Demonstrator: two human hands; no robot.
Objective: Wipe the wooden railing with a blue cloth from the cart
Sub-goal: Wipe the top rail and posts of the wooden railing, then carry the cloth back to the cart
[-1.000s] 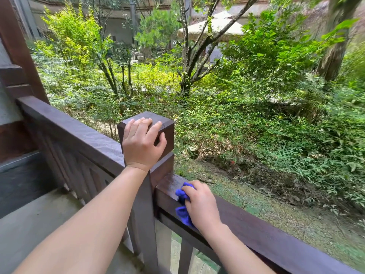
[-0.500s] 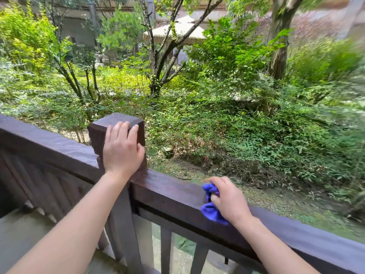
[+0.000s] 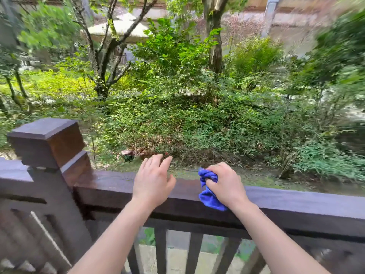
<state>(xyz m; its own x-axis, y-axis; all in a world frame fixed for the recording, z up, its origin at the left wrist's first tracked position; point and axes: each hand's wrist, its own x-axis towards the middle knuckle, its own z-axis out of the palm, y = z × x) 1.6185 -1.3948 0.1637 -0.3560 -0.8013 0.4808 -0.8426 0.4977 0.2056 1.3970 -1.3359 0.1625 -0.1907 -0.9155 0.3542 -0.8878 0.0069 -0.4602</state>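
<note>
The dark wooden railing [image 3: 308, 204] runs across the lower part of the view, from a square post [image 3: 47, 143] at the left to the right edge. My right hand [image 3: 225, 184] is shut on a bunched blue cloth [image 3: 209, 196], pressing it onto the top and front of the rail. My left hand [image 3: 153, 179] hovers over the rail just left of the cloth, fingers spread, holding nothing. The stretch of rail between the post and my hands looks darker and glossy. The cart is out of view.
Vertical balusters [image 3: 161, 252] stand below the rail. Beyond the railing the ground drops to a garden of dense shrubs [image 3: 197, 119] and trees [image 3: 215, 36]. The right part of the view is blurred.
My left hand has let go of the post top and moved right over the rail. My right hand has slid the cloth further right along the railing, and the view has turned right.
</note>
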